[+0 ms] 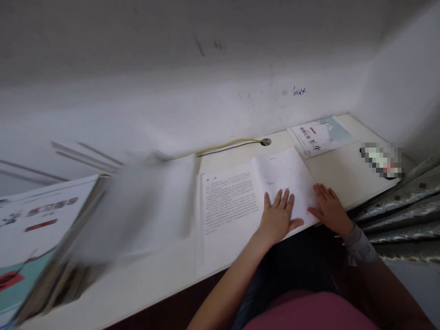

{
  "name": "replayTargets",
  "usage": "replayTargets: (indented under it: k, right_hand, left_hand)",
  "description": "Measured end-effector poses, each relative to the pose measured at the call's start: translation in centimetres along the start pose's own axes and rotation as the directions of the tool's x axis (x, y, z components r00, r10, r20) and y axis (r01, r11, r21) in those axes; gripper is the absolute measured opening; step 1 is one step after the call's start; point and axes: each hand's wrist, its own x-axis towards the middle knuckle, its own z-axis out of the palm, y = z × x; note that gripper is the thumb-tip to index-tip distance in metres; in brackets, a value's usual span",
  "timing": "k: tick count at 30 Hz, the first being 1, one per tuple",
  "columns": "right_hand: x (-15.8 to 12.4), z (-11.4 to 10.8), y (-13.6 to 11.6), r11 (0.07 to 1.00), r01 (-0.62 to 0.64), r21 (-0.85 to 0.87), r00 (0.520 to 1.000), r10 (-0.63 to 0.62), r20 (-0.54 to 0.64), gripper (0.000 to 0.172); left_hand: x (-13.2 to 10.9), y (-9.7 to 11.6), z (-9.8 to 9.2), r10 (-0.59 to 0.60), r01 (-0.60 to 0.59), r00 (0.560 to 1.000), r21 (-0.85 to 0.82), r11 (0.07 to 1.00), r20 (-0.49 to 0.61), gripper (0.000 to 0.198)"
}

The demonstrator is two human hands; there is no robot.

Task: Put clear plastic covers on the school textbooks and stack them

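An open printed sheet or booklet (230,197) lies on the white desk, its left page full of small text and its right page mostly blank. My left hand (279,219) rests flat on the lower part of the right page, fingers spread. At that page's right edge is my right hand (330,208), palm down, its fingers extended and thumb apart; a grey band (359,243) circles the wrist. Neither hand grips anything. To the left, a white stack of paper (137,215) appears blurred.
A stack of booklets (48,220) stands at the far left. At the back right lies a thin booklet (319,135), with a pixelated phone-like object (383,160) farther right. Yellow and black cables run into a desk hole (266,142). Patterned curtain folds (405,206) hang beside the desk's right end.
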Motion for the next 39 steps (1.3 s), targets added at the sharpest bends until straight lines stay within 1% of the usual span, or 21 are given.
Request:
replayTargets:
  k: [3,5,7,8,10,12,13,14,16,17,19,22,24,29,33,39]
  right_hand:
    - [0.0,0.3,0.2,1.000,0.008,-0.009,1.000,-0.008,0.013,0.073]
    - [-0.1,0.3,0.3,1.000,0.001,-0.011,1.000,-0.001,0.014,0.073]
    - [-0.1,-0.1,0.1,1.000,-0.015,-0.020,1.000,0.015,-0.002,0.073]
    - [-0.1,-0.4,-0.1,0.999,-0.024,-0.031,1.000,0.024,-0.018,0.072]
    - [0.0,-1.3,-0.8,0.998,-0.028,-0.058,0.998,0.025,-0.059,0.068]
    - [0.2,-2.2,-2.1,0.998,0.029,-0.061,0.997,-0.033,-0.077,0.062]
    - [0.4,-2.5,-2.9,0.996,0.081,-0.048,0.994,-0.084,-0.071,0.059]
    - [0.6,-2.6,-3.8,0.989,0.143,-0.024,0.988,-0.145,-0.056,0.057]
    - [0.9,-2.5,-5.6,0.965,0.258,0.038,0.966,-0.257,-0.014,0.057]
    - [1.1,-2.2,-6.4,0.954,0.293,0.064,0.956,-0.294,0.007,0.057]
    - [1.3,-1.4,-7.5,0.948,0.307,0.083,0.950,-0.311,0.042,0.061]
    - [1.4,-0.5,-8.2,0.967,0.251,0.052,0.964,-0.254,0.072,0.065]
    - [1.5,-0.3,-8.3,0.975,0.219,0.036,0.971,-0.221,0.091,0.067]
    - [1.7,-0.6,-8.7,0.987,0.156,0.031,0.978,-0.159,0.136,0.073]
    - [1.8,-0.7,-8.8,0.992,0.123,0.040,0.981,-0.128,0.147,0.073]
    - [1.2,-1.0,-8.8,0.994,0.106,0.015,0.984,-0.107,0.144,0.071]
  left_hand:
    - [0.2,0.0,0.0,0.012,-0.012,1.000,-0.032,0.999,-0.002,0.079]
    - [0.2,0.1,-0.2,0.025,-0.026,0.999,-0.065,0.998,-0.029,0.078]
    - [-0.4,-0.4,-0.5,0.030,-0.040,0.995,-0.107,0.993,-0.093,0.076]
    - [-1.0,-0.9,-0.7,0.011,-0.029,0.990,-0.126,0.992,-0.141,0.073]
    - [-3.0,-2.7,-0.7,-0.096,0.058,0.964,-0.158,0.986,-0.247,0.066]
    - [-5.5,-5.3,-0.2,-0.267,0.212,0.905,-0.193,0.958,-0.331,0.059]
    - [-6.8,-6.7,0.2,-0.350,0.287,0.869,-0.221,0.932,-0.349,0.058]
    - [-8.1,-8.0,0.6,-0.421,0.349,0.838,-0.251,0.903,-0.347,0.059]
    - [-10.2,-10.0,1.6,-0.505,0.427,0.805,-0.288,0.857,-0.313,0.064]
    - [-10.9,-10.7,2.0,-0.529,0.452,0.795,-0.292,0.843,-0.297,0.068]
    - [-12.0,-11.6,2.7,-0.552,0.479,0.779,-0.287,0.830,-0.297,0.071]
    - [-12.8,-11.9,3.2,-0.556,0.472,0.754,-0.299,0.829,-0.350,0.071]
    - [-13.2,-11.9,3.2,-0.566,0.462,0.740,-0.338,0.820,-0.362,0.070]
    - [-14.3,-12.4,2.7,-0.664,0.494,0.687,-0.480,0.725,-0.296,0.066]
    - [-14.4,-12.5,2.5,-0.704,0.519,0.656,-0.516,0.682,-0.271,0.067]
    - [-14.3,-12.5,2.1,-0.711,0.535,0.660,-0.512,0.672,-0.243,0.066]
